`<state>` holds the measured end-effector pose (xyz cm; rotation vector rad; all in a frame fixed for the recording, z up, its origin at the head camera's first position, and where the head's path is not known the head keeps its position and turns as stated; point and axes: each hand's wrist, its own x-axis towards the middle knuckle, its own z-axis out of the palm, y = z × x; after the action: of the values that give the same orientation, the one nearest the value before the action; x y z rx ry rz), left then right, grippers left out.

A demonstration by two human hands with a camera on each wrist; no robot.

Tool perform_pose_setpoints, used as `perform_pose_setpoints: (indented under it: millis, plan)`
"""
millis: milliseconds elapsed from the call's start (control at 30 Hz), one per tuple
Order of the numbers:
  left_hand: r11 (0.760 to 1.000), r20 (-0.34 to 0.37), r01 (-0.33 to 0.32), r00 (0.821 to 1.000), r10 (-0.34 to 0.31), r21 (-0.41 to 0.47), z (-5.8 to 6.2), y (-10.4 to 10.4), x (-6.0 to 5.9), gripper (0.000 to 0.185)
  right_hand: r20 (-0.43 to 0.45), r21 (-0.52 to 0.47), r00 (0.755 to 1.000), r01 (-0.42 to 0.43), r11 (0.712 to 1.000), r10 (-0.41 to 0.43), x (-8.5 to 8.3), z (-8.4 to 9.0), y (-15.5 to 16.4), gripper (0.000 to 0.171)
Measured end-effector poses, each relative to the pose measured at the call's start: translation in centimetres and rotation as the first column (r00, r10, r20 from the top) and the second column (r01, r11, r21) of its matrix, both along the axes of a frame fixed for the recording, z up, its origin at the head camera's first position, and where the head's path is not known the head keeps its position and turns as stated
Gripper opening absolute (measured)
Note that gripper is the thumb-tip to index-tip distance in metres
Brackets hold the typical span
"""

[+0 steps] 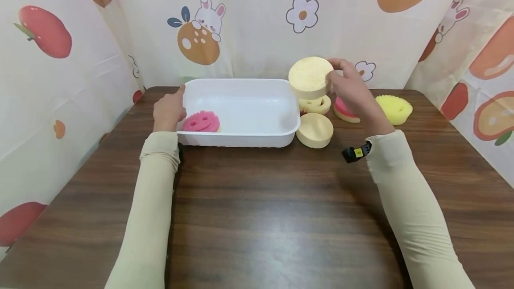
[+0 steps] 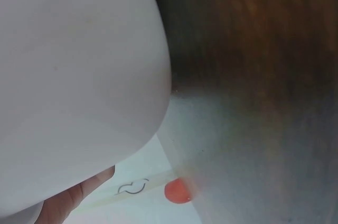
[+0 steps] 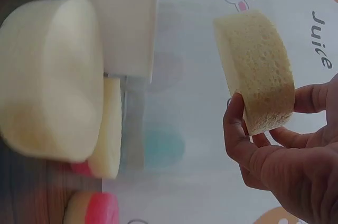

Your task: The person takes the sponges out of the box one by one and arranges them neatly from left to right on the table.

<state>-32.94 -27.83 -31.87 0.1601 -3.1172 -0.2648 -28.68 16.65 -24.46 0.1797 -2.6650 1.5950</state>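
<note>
Bright, even light from above leaves a soft glare on the dark table (image 1: 257, 217) and faint shadows beside the arms, the head view bending at its edges while both wrist views blur, the left heavily.

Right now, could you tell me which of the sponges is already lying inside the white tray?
The pink smiley-face sponge, in the white tray at its left end beside the left hand; every other sponge is outside, right of the tray.
</note>
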Motion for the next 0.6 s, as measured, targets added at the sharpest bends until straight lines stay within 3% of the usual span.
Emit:
perform_pose_setpoints:
  millis: [167, 600]
  plan:
    - [1.0, 0.01, 0.003, 1.0, -0.003, -0.005, 0.2, -0.1, 0.0, 0.08, -0.02, -0.018, 1.0, -0.01, 1.0, 0.01, 0.5, -0.3, 1.3, 0.054]
    - [1.0, 0.026, 0.006, 1.0, -0.005, -0.01, 0.4, 0.2, 0.3, 0.079, 0.019, 0.106, 0.999, 0.029, 0.994, -0.031, 0.9, -2.0, 4.4, 0.057]
